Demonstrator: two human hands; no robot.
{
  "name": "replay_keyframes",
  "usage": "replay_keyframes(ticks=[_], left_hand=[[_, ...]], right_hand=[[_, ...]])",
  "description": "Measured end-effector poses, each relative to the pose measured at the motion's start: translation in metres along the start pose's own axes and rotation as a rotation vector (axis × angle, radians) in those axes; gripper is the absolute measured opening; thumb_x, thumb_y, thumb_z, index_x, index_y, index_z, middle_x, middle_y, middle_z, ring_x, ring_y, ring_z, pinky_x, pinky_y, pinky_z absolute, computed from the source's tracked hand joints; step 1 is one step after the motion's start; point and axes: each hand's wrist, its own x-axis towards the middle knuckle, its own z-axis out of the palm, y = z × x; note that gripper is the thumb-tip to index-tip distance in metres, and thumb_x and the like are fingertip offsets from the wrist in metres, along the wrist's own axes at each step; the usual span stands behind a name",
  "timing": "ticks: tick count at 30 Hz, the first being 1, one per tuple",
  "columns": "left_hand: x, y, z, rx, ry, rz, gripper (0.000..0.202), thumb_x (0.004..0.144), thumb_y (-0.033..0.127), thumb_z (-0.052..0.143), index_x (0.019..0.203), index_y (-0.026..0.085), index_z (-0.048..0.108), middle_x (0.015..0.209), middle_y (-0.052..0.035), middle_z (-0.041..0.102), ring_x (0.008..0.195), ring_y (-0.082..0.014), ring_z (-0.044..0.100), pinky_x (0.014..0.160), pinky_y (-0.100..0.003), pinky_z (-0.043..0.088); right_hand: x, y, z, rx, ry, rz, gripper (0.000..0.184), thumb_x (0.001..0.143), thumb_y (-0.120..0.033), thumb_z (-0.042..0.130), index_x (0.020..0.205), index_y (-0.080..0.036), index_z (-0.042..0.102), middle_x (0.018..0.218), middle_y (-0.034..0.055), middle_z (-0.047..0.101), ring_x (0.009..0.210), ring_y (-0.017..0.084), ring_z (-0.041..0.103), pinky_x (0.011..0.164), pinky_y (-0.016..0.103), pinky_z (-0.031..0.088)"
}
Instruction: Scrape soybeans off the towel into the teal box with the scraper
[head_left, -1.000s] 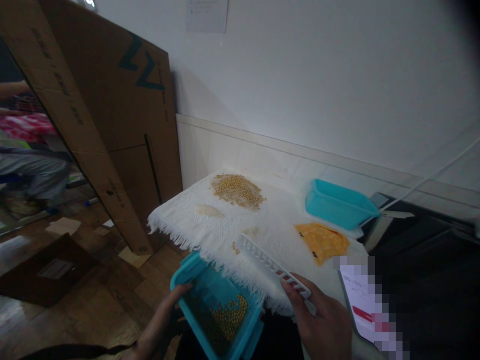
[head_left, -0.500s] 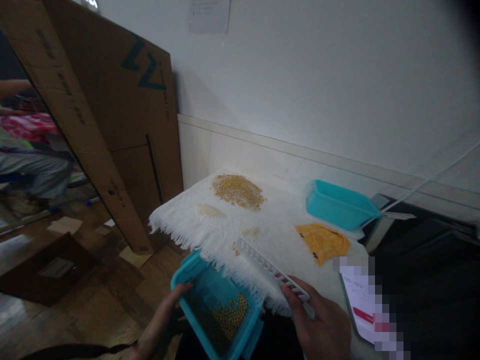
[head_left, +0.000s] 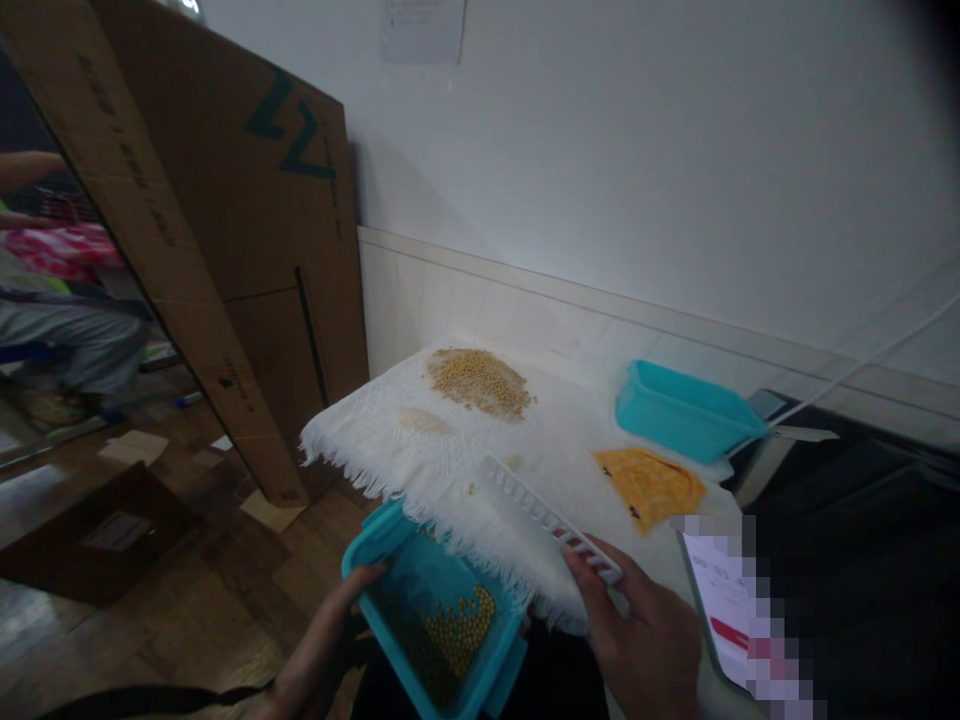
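Note:
My left hand (head_left: 322, 640) grips the near-left rim of a teal plastic tub (head_left: 431, 615), held just below the fringed front edge of a white cloth (head_left: 465, 465). Yellow beans (head_left: 461, 635) lie in the tub's bottom. My right hand (head_left: 645, 640) is closed on the end of a white slotted plastic strip (head_left: 536, 512), which lies at a slant across the cloth with its far end near a few loose beans. A larger heap of tan beans (head_left: 478, 381) sits at the back of the cloth, and a small pale pile (head_left: 420, 420) lies to its left.
A second teal tub (head_left: 686, 410) stands at the back right, with an orange-yellow cloth or bag (head_left: 652, 485) in front of it. A phone with a lit screen (head_left: 724, 605) lies at the right. Large cardboard sheets (head_left: 225, 230) lean against the wall on the left, over a wooden floor.
The white strip has shifted a little farther back on the cloth, and fewer loose beans lie near its far end. The tub and my left hand have stayed put.

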Motion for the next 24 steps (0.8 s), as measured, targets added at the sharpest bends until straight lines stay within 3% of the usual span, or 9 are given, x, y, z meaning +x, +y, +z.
replay_keyframes(ticks=[3,11,16,24], left_hand=[[0.004,-0.003,-0.003,-0.007,-0.009,0.001,0.077,0.082,0.067,0.079,0.137,0.015,0.068,0.119,-0.0156,0.088,0.123,-0.0435,0.076,0.099,-0.051,0.059],[-0.002,0.001,0.001,-0.005,0.012,-0.001,0.077,0.081,0.068,0.079,0.137,0.017,0.068,0.12,-0.0161,0.088,0.125,-0.0452,0.076,0.097,-0.053,0.06],[-0.004,0.003,0.003,-0.008,0.011,0.009,0.071,0.083,0.066,0.078,0.133,0.017,0.069,0.119,-0.0171,0.088,0.124,-0.0445,0.076,0.095,-0.051,0.06],[-0.001,0.002,-0.001,-0.006,-0.009,-0.004,0.066,0.087,0.065,0.076,0.134,0.02,0.069,0.125,-0.0134,0.087,0.129,-0.0434,0.074,0.103,-0.053,0.058]], right_hand=[[0.011,0.001,0.006,-0.041,0.055,-0.022,0.056,0.111,-0.058,0.05,0.093,-0.022,0.088,0.076,0.0062,0.085,0.059,0.022,0.082,0.057,0.024,0.062],[0.016,-0.003,0.015,-0.008,-0.002,-0.02,0.056,0.112,-0.056,0.047,0.094,-0.022,0.088,0.075,0.0051,0.085,0.058,0.021,0.081,0.062,0.024,0.064],[0.01,-0.003,0.017,0.051,-0.061,0.014,0.046,0.11,-0.051,0.052,0.099,-0.026,0.089,0.085,0.0044,0.087,0.07,0.021,0.084,0.069,0.024,0.065],[0.015,-0.006,0.02,0.11,-0.092,0.02,0.038,0.109,-0.046,0.056,0.102,-0.027,0.089,0.083,0.0036,0.087,0.068,0.02,0.083,0.071,0.025,0.065]])
